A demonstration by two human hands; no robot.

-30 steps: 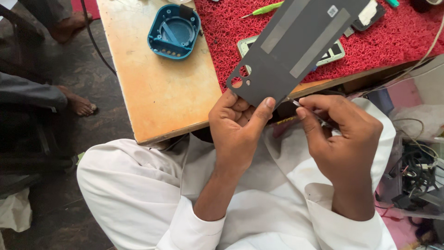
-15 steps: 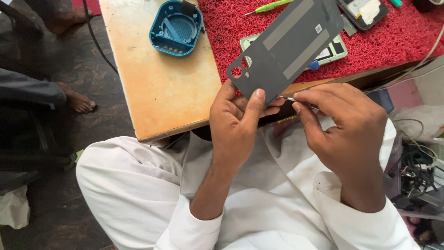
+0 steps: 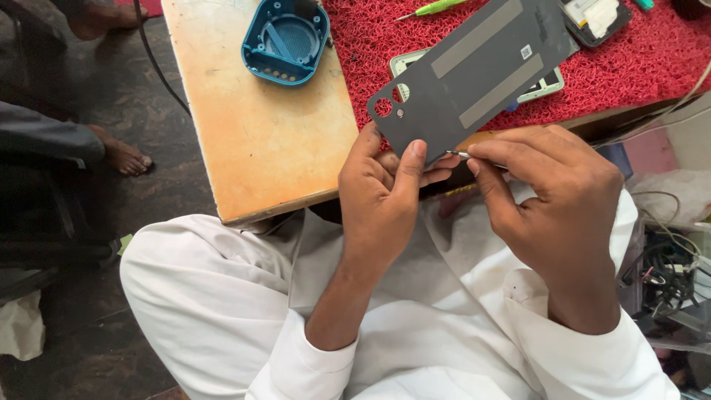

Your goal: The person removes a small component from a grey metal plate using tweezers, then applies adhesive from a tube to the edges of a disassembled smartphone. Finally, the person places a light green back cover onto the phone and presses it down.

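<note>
The wooden bench [image 3: 259, 141] sits ahead of my knees, its near edge just above my lap, and a red bristly mat [image 3: 629, 67] covers its right part. On the bare wood near the far edge lies a blue plastic housing [image 3: 285, 38], open side up. On the mat, towards the far edge, lie a green-handled tool [image 3: 433, 7] and a small opened device [image 3: 596, 16]; a light-rimmed phone body [image 3: 544, 83] lies mostly hidden behind what I hold.

That is a dark grey phone back panel [image 3: 474, 74], held tilted above the bench's near edge, inner face towards me, camera holes at its lower left. My left hand [image 3: 381, 200] pinches its lower corner, the thumb pressed flat on the inner face and the fingers curled behind; the rest of the panel rises up and to the right, away from my grip.

My right hand [image 3: 555, 215] is closed around a thin metal tool [image 3: 458, 155], whose tip meets the panel's lower edge just beside my left thumb.
</note>
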